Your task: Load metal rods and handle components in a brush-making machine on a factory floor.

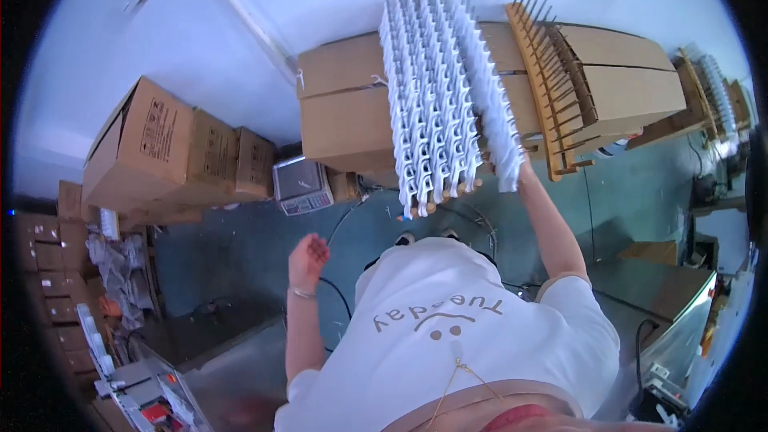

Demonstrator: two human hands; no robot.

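My right hand (524,174) reaches forward and grips the near end of a long rack strip (494,112) loaded with white plastic pieces. Most of its fingers are hidden behind the strip. To the left of it, several similar rows of white curved pieces (432,112) sit side by side on thin pins, across the top of a cardboard box (344,124). There is a narrow gap between the gripped strip and these rows. My left hand (308,262) is raised over the floor, away from the rows, its fingers loosely curled and apart with nothing visible in them.
A bare wooden rack with metal pins (548,92) leans against a second cardboard box (632,84) on the right. Left of the rows stands a digital scale (302,184), beside stacked cartons (164,144). Cables (340,292) cross the floor; a metal-topped table (660,296) is at the right.
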